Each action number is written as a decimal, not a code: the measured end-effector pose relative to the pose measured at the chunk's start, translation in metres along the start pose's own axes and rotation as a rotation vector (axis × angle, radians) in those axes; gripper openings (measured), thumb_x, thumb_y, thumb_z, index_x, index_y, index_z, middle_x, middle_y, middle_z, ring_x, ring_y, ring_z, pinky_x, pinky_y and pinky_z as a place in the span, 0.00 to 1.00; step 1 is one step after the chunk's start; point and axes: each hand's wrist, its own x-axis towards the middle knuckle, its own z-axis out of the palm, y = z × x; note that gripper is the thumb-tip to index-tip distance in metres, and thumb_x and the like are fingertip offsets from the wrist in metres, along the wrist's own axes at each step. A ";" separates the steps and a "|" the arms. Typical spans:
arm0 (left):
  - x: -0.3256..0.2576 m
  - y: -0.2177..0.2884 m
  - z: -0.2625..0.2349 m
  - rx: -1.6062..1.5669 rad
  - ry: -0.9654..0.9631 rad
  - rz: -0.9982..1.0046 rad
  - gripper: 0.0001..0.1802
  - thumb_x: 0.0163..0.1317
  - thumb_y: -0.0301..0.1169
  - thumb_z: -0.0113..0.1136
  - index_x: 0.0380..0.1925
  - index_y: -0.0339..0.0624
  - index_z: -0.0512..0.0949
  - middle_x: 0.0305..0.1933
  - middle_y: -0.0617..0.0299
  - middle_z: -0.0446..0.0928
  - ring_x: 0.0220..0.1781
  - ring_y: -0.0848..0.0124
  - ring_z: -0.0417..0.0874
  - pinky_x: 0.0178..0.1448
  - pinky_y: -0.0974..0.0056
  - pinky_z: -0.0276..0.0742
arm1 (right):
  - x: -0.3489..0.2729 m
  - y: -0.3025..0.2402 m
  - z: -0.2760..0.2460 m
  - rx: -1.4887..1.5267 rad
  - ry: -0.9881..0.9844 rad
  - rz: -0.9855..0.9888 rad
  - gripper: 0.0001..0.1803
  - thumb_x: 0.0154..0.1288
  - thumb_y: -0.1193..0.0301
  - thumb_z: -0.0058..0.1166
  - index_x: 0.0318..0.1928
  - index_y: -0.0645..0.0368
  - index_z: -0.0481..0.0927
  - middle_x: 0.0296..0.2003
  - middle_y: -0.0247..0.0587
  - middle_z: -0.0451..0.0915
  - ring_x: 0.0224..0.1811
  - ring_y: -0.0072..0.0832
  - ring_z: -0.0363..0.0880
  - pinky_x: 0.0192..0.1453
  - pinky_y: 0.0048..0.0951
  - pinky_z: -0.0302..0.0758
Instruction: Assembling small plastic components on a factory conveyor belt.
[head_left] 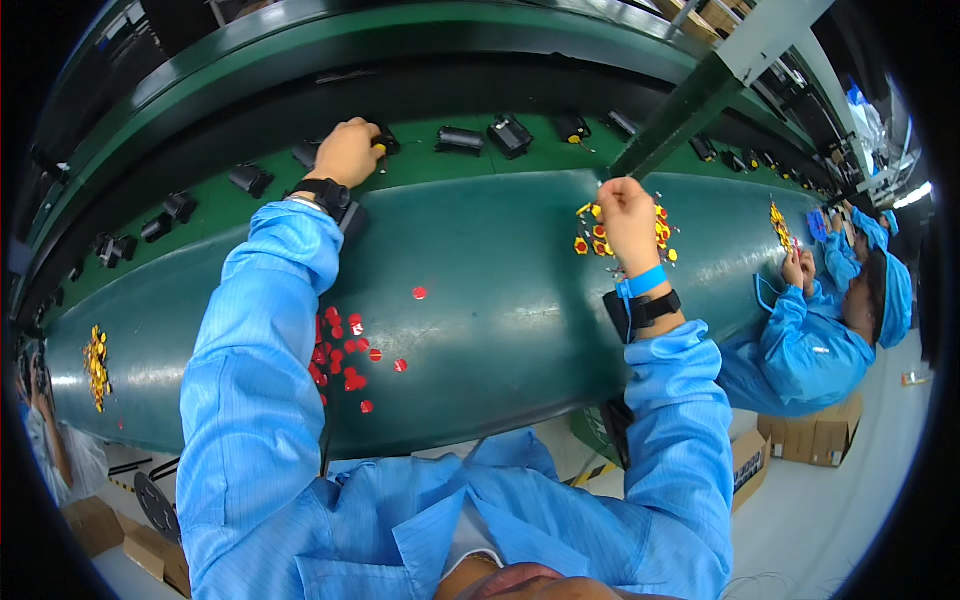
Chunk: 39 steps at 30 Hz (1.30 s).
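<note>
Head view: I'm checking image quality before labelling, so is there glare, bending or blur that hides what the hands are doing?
Head view: fisheye bends the green bench and belt into arcs, with a black rim around the picture; soft glare streaks the bench front; the left hand on a black part and the right hand over the yellow and red pieces are sharp enough, though the small pieces are too tiny to tell apart.

Counts: 2 hands on the belt, left (346,150) and right (628,215). Black parts (510,135) on the conveyor: roughly 15 visible, the far ones too small to be sure. Red discs (340,355) on the counter (500,300): about 20, partly hidden by a sleeve. Yellow-and-red piles (96,365): 3. Cardboard boxes (810,435) on the floor: about 4.
</note>
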 end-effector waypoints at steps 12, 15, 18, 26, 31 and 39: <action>-0.118 0.110 -0.071 -1.121 -0.339 -0.104 0.10 0.60 0.31 0.61 0.36 0.34 0.78 0.30 0.66 0.78 0.31 0.80 0.77 0.34 0.72 0.75 | -0.075 -0.121 -0.009 1.748 -0.126 0.500 0.05 0.68 0.73 0.48 0.39 0.62 0.74 0.33 0.40 0.79 0.32 0.25 0.81 0.36 0.27 0.81; -0.175 0.146 -0.096 -1.270 -0.388 -0.191 0.09 0.60 0.30 0.61 0.35 0.35 0.79 0.27 0.65 0.78 0.22 0.82 0.75 0.25 0.76 0.71 | -0.102 -0.160 -0.001 1.731 -0.047 0.521 0.06 0.68 0.73 0.48 0.40 0.63 0.73 0.34 0.41 0.78 0.32 0.26 0.80 0.36 0.28 0.81; -0.211 0.157 -0.101 -1.526 -0.381 -0.364 0.08 0.61 0.30 0.61 0.34 0.35 0.79 0.27 0.63 0.78 0.20 0.81 0.74 0.21 0.77 0.68 | -0.126 -0.190 0.005 1.605 0.040 0.427 0.06 0.68 0.73 0.48 0.41 0.64 0.71 0.34 0.42 0.78 0.32 0.26 0.80 0.36 0.27 0.81; -0.253 0.164 -0.105 -2.102 -0.303 -0.722 0.07 0.60 0.28 0.60 0.32 0.35 0.78 0.25 0.62 0.77 0.17 0.81 0.72 0.17 0.76 0.63 | -0.170 -0.218 0.004 1.384 0.158 0.169 0.04 0.67 0.78 0.48 0.41 0.65 0.70 0.35 0.43 0.78 0.33 0.25 0.80 0.40 0.26 0.80; -0.260 0.167 -0.105 -2.161 -0.340 -0.761 0.04 0.62 0.26 0.56 0.32 0.36 0.76 0.24 0.64 0.74 0.15 0.81 0.66 0.15 0.77 0.59 | -0.183 -0.218 0.000 1.257 0.187 0.018 0.04 0.66 0.80 0.47 0.41 0.65 0.70 0.36 0.42 0.77 0.35 0.24 0.80 0.43 0.24 0.78; -0.264 0.159 -0.098 -2.152 -0.292 -0.714 0.02 0.59 0.24 0.56 0.31 0.37 0.76 0.22 0.64 0.72 0.15 0.81 0.65 0.17 0.77 0.59 | -0.194 -0.211 -0.005 1.338 -0.011 0.092 0.07 0.67 0.77 0.48 0.44 0.65 0.70 0.39 0.44 0.77 0.36 0.25 0.80 0.43 0.25 0.78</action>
